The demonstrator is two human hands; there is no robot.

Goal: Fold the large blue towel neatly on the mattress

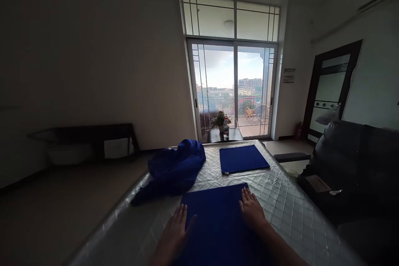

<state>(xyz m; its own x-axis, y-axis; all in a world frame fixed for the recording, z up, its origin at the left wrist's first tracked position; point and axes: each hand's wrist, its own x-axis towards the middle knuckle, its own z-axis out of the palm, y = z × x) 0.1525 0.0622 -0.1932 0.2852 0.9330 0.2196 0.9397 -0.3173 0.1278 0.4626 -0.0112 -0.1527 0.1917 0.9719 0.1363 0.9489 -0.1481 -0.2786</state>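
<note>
1. Risk of creasing: the near blue cloth (pixel 215 220) lies flat between the two hands; uneven pressure or an inward push from either side could plausibly ruck it or skew its edges.
2. Risk of slipping: the quilted silver surface (pixel 280 199) looks glossy, so a sideways drag might shift the whole cloth rather than smooth it.
3. Risk of falling: the crumpled blue cloth (pixel 179 166) reaches toward the surface's left edge; a knock from the left arm could send it over.
4. Left grip (pixel 174 226): released, fingers extended along the near cloth's left edge, thumb spread apart from them.
5. Right grip (pixel 252 208): released, laid palm-down with fingertips near the far right corner of the same cloth.
6. Position: the near cloth therefore sits between and beneath the two hands, its far edge just beyond the fingertips; its near edge cannot be made out.
7. Surroundings: the far blue cloth (pixel 243 159), flat with a small white tag (pixel 226 173) at its near edge, lies beyond the right grip, apart from both hands.
</note>
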